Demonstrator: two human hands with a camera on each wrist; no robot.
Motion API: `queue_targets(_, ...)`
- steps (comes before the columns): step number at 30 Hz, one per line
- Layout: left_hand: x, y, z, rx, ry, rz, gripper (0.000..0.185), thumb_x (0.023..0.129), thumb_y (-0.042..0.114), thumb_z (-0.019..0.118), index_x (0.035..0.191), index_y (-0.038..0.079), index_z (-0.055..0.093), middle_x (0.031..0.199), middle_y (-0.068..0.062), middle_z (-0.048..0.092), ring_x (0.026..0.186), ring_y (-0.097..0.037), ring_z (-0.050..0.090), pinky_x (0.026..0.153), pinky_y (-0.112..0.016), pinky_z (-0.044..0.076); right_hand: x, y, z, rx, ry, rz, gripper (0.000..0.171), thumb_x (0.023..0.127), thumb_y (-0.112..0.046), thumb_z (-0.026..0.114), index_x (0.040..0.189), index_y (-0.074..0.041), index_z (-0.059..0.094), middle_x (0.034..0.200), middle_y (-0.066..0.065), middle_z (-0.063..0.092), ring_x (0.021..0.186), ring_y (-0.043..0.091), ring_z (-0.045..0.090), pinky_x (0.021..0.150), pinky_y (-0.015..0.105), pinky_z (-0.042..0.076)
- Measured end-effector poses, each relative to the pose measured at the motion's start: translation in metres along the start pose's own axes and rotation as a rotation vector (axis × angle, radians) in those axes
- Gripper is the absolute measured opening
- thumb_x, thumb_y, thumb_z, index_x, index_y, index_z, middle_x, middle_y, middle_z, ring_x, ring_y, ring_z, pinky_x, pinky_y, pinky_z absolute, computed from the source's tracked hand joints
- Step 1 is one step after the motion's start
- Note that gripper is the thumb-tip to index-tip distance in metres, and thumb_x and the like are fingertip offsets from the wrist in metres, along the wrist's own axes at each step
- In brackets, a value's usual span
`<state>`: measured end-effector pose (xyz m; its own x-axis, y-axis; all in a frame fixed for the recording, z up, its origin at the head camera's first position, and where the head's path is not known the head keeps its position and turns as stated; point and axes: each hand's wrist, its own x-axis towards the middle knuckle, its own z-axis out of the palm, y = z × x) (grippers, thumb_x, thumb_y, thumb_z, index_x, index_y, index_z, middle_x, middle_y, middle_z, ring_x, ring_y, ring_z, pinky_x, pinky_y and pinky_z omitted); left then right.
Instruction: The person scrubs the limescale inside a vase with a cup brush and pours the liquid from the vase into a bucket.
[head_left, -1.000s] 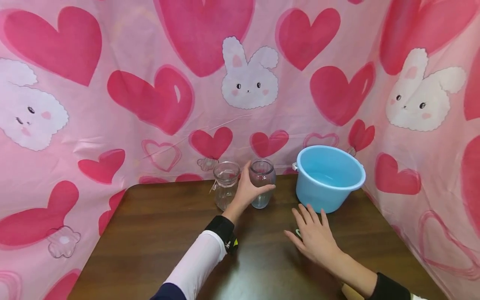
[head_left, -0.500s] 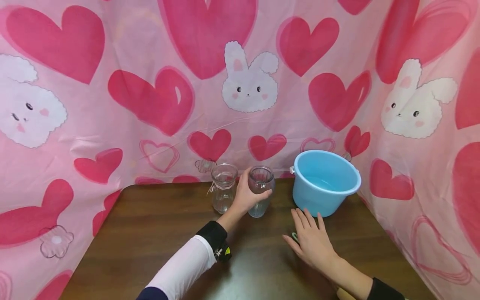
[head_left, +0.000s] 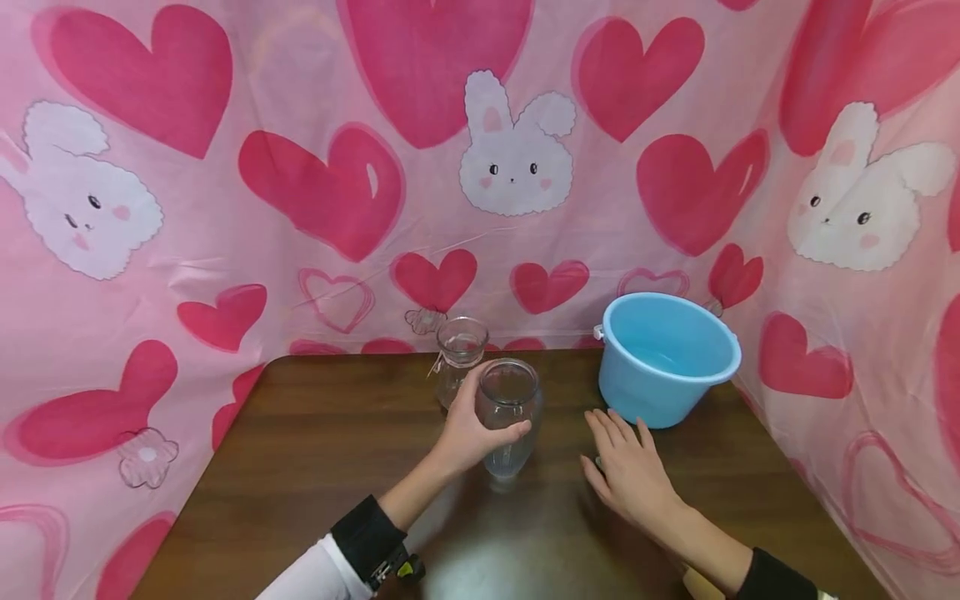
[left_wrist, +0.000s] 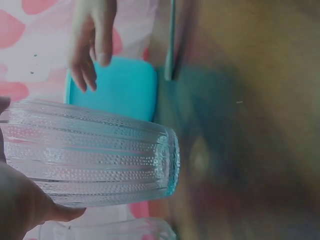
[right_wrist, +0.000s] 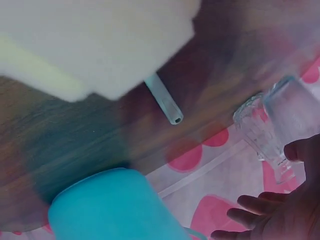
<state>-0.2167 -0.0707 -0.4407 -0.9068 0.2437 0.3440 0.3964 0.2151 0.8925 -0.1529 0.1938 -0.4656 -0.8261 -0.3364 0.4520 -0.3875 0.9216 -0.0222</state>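
Note:
My left hand [head_left: 480, 421] grips a ribbed clear glass vase [head_left: 508, 412] around its body, over the middle of the brown table [head_left: 315, 467]. The left wrist view shows the same vase [left_wrist: 95, 160] close up, with my thumb [left_wrist: 30, 205] beneath it. A second clear glass jar [head_left: 459, 357] stands behind it near the backdrop. My right hand [head_left: 626, 467] lies flat on the table with straight fingers, just in front of a light blue bucket [head_left: 667, 358]. A pale green tube [right_wrist: 164, 101] lies on the table under that hand.
A pink cloth with hearts and rabbits [head_left: 517, 158] closes in the table at the back and both sides. The bucket [right_wrist: 110, 210] stands at the back right corner. Bare brown tabletop lies to the left and toward me.
My left hand has drawn the ribbed vase away from the second jar, toward me. The right hand has stayed flat near the bucket.

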Motion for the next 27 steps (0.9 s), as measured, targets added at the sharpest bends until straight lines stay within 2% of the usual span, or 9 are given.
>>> queue_targets(4, -0.023, -0.001, -0.007, 0.010, 0.023, -0.001, 0.096, 0.072, 0.030, 0.095, 0.152, 0.020, 0.043, 0.145, -0.009, 0.053, 0.131, -0.029, 0.052, 0.109, -0.056, 0.042, 0.005, 0.001, -0.001, 0.038, 0.025, -0.052, 0.051, 0.092, -0.020, 0.072, 0.135, 0.005, 0.059, 0.134, 0.022, 0.065, 0.127, 0.040, 0.059, 0.104, 0.067, 0.044)
queue_targets(7, -0.038, -0.001, -0.009, -0.003, 0.032, -0.015, 0.097, 0.071, 0.032, 0.096, 0.152, 0.020, 0.043, 0.145, -0.010, 0.053, 0.130, -0.034, 0.053, 0.108, -0.057, 0.042, 0.006, 0.001, 0.000, 0.072, 0.005, -0.072, 0.047, 0.091, -0.014, 0.070, 0.133, 0.005, 0.060, 0.131, 0.021, 0.066, 0.122, 0.038, 0.063, 0.103, 0.063, 0.047)
queue_targets(12, -0.058, -0.002, -0.007, -0.017, 0.047, -0.032, 0.098, 0.070, 0.033, 0.096, 0.152, 0.023, 0.043, 0.145, -0.004, 0.054, 0.129, -0.032, 0.055, 0.108, -0.056, 0.042, 0.004, -0.001, 0.003, 0.095, -0.041, -0.081, 0.044, 0.092, -0.013, 0.069, 0.131, 0.004, 0.061, 0.127, 0.019, 0.068, 0.116, 0.036, 0.065, 0.100, 0.057, 0.050)
queue_targets(19, -0.071, -0.003, 0.000, -0.012, 0.036, -0.040, 0.101, 0.069, 0.034, 0.096, 0.154, 0.025, 0.041, 0.148, -0.001, 0.050, 0.131, -0.026, 0.052, 0.106, -0.057, 0.041, 0.001, -0.003, 0.006, 0.113, -0.067, -0.045, 0.047, 0.094, -0.020, 0.073, 0.132, 0.003, 0.062, 0.130, 0.020, 0.067, 0.121, 0.037, 0.063, 0.102, 0.057, 0.049)
queue_targets(23, -0.073, -0.002, 0.001, 0.000, 0.033, -0.043, 0.102, 0.070, 0.033, 0.096, 0.155, 0.029, 0.039, 0.151, -0.001, 0.048, 0.133, -0.024, 0.051, 0.109, -0.057, 0.040, 0.000, -0.004, 0.007, 0.119, -0.090, -0.020, 0.055, 0.097, -0.031, 0.071, 0.138, 0.005, 0.059, 0.140, 0.024, 0.061, 0.134, 0.041, 0.055, 0.108, 0.061, 0.044)
queue_targets(27, -0.073, -0.002, -0.004, -0.006, -0.001, -0.051, 0.109, 0.071, 0.035, 0.097, 0.160, 0.031, 0.033, 0.160, -0.002, 0.041, 0.140, -0.026, 0.046, 0.113, -0.061, 0.036, 0.001, -0.004, 0.007, 0.110, -0.091, -0.003, 0.061, 0.098, -0.036, 0.070, 0.142, 0.004, 0.057, 0.147, 0.024, 0.056, 0.142, 0.043, 0.046, 0.112, 0.064, 0.039)
